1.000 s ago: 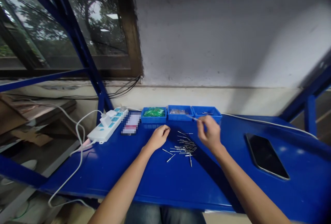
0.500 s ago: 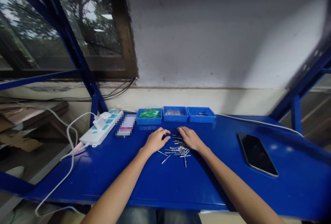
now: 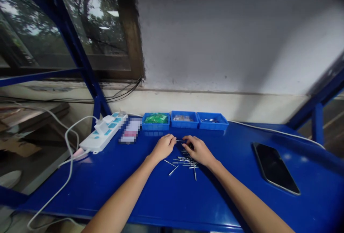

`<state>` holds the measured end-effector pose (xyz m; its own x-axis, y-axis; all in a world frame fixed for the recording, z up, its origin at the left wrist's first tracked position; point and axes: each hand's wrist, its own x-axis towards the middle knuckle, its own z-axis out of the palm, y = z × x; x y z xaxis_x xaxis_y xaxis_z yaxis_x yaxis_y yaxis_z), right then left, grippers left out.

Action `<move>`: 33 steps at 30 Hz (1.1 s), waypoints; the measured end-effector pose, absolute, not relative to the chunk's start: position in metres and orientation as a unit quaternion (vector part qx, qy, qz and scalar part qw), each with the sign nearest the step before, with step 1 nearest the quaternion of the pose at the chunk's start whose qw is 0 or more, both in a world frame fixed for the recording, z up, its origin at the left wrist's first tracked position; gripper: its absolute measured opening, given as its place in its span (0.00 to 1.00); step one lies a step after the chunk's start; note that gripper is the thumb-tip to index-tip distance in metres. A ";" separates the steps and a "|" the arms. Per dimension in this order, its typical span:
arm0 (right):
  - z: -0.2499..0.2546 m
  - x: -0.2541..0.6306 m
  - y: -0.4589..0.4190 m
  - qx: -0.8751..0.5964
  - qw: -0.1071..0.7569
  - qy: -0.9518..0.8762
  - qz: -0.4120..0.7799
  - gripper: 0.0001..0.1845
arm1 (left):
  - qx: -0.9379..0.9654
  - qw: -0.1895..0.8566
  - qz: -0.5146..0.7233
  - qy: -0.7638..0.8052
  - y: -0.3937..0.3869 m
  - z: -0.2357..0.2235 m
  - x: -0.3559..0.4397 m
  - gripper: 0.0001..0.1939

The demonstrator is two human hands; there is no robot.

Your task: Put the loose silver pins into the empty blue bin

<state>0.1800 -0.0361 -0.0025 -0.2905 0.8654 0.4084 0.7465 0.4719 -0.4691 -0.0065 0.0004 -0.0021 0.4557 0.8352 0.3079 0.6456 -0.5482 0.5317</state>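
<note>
A loose pile of thin metal pins (image 3: 184,161) lies on the blue table (image 3: 172,197). My left hand (image 3: 163,147) and my right hand (image 3: 198,149) meet just above the pile. Both pinch one pin (image 3: 179,141) held level between their fingertips. Three small blue trays stand at the table's back edge: the left tray (image 3: 156,121) holds green parts, the middle tray (image 3: 184,119) holds clear pieces, and the right tray (image 3: 213,121) holds a few pins.
A white power strip (image 3: 103,132) with a plugged charger and trailing white cables sits at the back left. A blurred card (image 3: 130,132) lies next to it. A dark phone (image 3: 275,167) lies face up at the right. Blue shelf posts stand on both sides.
My right hand came back from the right tray to the pile and now meets the left hand on a pin. The left hand has hardly moved.
</note>
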 end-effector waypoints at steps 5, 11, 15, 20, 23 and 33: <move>0.005 0.180 -0.038 -0.475 0.308 -0.824 0.000 0.09 | 0.830 0.215 0.288 0.427 -0.003 -0.002 -0.008 0.19; 0.038 0.199 -0.047 -0.447 0.500 -0.728 -0.142 0.08 | 0.835 0.215 0.243 0.444 0.002 0.000 -0.004 0.13; 0.057 0.230 -0.045 -0.500 0.620 -0.536 -0.281 0.11 | 0.868 0.168 0.162 0.439 0.008 0.007 0.002 0.14; 0.043 0.259 -0.025 -0.659 0.421 -0.577 -0.236 0.14 | 0.871 0.176 0.151 0.433 0.007 0.012 -0.001 0.08; 0.023 0.246 -0.023 -0.668 0.340 -0.650 -0.128 0.18 | 0.860 0.211 0.176 0.430 0.005 0.009 -0.004 0.10; 0.019 0.177 -0.044 -0.478 0.240 -0.842 -0.072 0.13 | 0.822 0.264 0.257 0.434 0.005 0.001 -0.008 0.20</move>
